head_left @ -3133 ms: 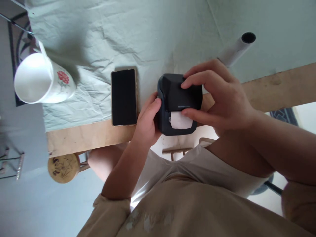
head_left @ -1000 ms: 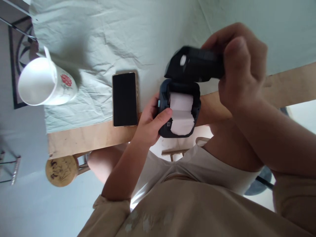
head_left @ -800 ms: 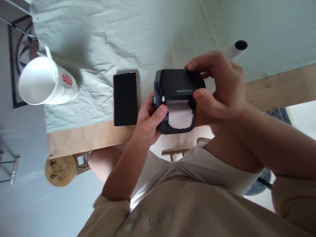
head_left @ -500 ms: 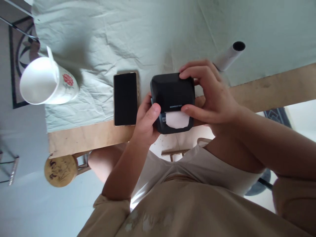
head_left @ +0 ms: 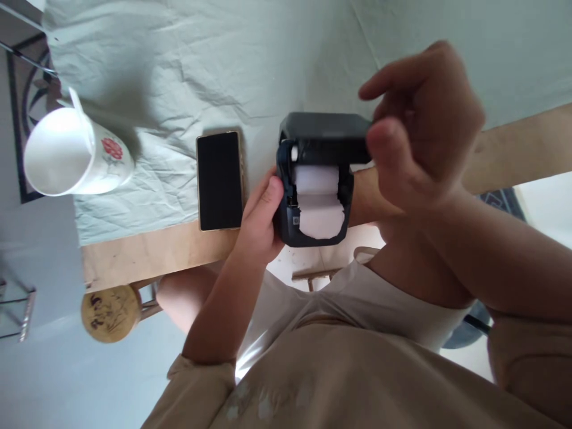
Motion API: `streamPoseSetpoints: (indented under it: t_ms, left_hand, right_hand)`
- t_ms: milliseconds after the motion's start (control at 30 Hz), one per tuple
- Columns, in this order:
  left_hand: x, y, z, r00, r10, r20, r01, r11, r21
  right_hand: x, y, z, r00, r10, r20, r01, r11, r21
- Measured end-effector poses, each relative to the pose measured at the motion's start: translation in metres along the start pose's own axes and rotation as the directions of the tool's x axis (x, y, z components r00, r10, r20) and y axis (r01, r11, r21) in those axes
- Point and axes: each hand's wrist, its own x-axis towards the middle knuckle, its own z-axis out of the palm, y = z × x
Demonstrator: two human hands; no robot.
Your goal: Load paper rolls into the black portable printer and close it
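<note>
A black label printer (head_left: 315, 235) is held over the table's front edge, its lid (head_left: 326, 126) raised. Inside shows a roll of white paper (head_left: 317, 179), and a ragged-edged white strip (head_left: 320, 215) lies over its front. My left hand (head_left: 261, 223) grips the printer's left side, thumb on the edge. My right hand (head_left: 424, 125), smeared by motion, is beside the lid's right corner. Its thumb and index finger are apart with nothing seen between them; whether the thumb touches the lid I cannot tell.
A smartphone (head_left: 220, 180) with a dark screen lies left of the printer on the pale green cloth (head_left: 250, 65). Farther left, a white bucket (head_left: 105, 161) with a red flower leans outward in view. A round wooden stool (head_left: 111, 314) stands below the wooden table edge (head_left: 156, 253).
The printer's lid has swung up, baring the paper roll. My right hand has left the printer's right side and moved up and right, now hiding the pale tube. My left hand still holds on.
</note>
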Motion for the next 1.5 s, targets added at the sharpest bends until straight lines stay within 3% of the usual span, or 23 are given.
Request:
streamPoseSetpoints:
  t_ms: [100, 167, 300, 400, 533, 633, 700, 833, 1033, 1100, 1200, 1267, 1333, 1400, 1500]
  left_hand:
    - [0.0, 0.001, -0.002, 0.998, 0.002, 0.07, -0.004, 0.999, 0.036]
    - [-0.001, 0.0, -0.003, 0.998, 0.009, 0.061, -0.011, 0.999, 0.031]
    - [0.0, -0.002, -0.005, 0.997, -0.012, -0.075, 0.01, 1.0, -0.026]
    - [0.002, -0.003, -0.003, 0.994, -0.039, -0.103, 0.035, 0.999, -0.033]
    - [0.003, -0.004, -0.002, 0.994, -0.024, -0.103, 0.022, 1.0, -0.014]
    - [0.004, -0.004, -0.003, 0.987, 0.002, -0.164, -0.002, 1.0, -0.003]
    - [0.003, -0.002, -0.002, 0.982, -0.01, -0.188, 0.009, 1.0, -0.006]
    - [0.0, 0.002, 0.002, 0.991, -0.073, -0.115, 0.067, 0.996, -0.052]
    - [0.0, 0.002, 0.003, 0.993, -0.068, -0.097, 0.064, 0.997, -0.039]
    - [0.0, 0.0, 0.001, 0.994, -0.043, -0.098, 0.042, 0.999, -0.013]
    - [0.0, -0.001, -0.001, 0.999, -0.007, -0.051, 0.006, 1.0, -0.005]
    - [-0.001, 0.0, -0.001, 1.0, -0.01, -0.013, 0.011, 1.0, 0.013]
    - [-0.002, 0.0, 0.0, 1.0, -0.013, -0.006, 0.013, 0.999, 0.044]
    - [-0.002, 0.001, 0.001, 1.0, -0.017, -0.021, 0.019, 0.998, 0.062]
    - [-0.001, 0.001, 0.003, 0.998, -0.019, -0.06, 0.023, 0.998, 0.062]
  right_hand:
    - [0.009, 0.001, 0.001, 0.979, 0.168, -0.112, -0.159, 0.983, 0.087]
    - [0.014, 0.006, 0.004, 0.974, 0.203, -0.098, -0.179, 0.961, 0.212]
    - [0.015, 0.015, 0.008, 0.986, 0.164, 0.017, -0.159, 0.92, 0.358]
    - [0.01, 0.013, 0.005, 0.984, 0.15, 0.1, -0.174, 0.937, 0.302]
    - [0.001, 0.008, -0.001, 0.95, 0.065, 0.305, -0.138, 0.964, 0.225]
    - [-0.004, 0.011, -0.001, 0.922, -0.012, 0.387, -0.067, 0.98, 0.19]
    - [-0.007, 0.015, 0.0, 0.908, -0.114, 0.403, 0.05, 0.985, 0.166]
    - [-0.012, 0.024, 0.004, 0.889, -0.245, 0.387, 0.22, 0.97, 0.107]
    - [-0.016, 0.021, 0.002, 0.907, -0.191, 0.376, 0.164, 0.981, 0.103]
    - [-0.014, 0.017, -0.001, 0.936, -0.168, 0.309, 0.148, 0.985, 0.089]
    - [-0.009, 0.009, -0.003, 0.991, 0.038, 0.125, -0.054, 0.991, 0.126]
    - [-0.004, 0.005, -0.002, 0.977, 0.213, 0.025, -0.211, 0.934, 0.289]
    - [0.0, 0.004, 0.0, 0.945, 0.325, -0.016, -0.279, 0.836, 0.472]
    - [0.002, 0.003, 0.001, 0.929, 0.37, -0.021, -0.297, 0.777, 0.555]
    - [0.001, 0.002, -0.003, 0.953, 0.303, -0.024, -0.271, 0.883, 0.382]
